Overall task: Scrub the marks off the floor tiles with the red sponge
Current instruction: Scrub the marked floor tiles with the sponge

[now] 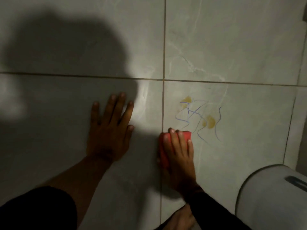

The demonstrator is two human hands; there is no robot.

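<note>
My right hand point(178, 156) presses down on the red sponge point(163, 147), which lies on a pale grey floor tile point(240, 146) beside a vertical grout line. Just beyond the sponge, up and to the right, are blue scribbled pen lines point(200, 120) and two yellow stains point(210, 121), point(186, 101). The sponge's far corner touches the lowest scribbles. My left hand point(109, 128) rests flat on the neighbouring tile to the left, fingers spread, holding nothing.
A white rounded object point(272, 200) with a dark slot stands at the lower right, close to my right arm. A large dark shadow point(63, 55) covers the left tiles. A bare foot or knee point(181, 218) shows at the bottom edge.
</note>
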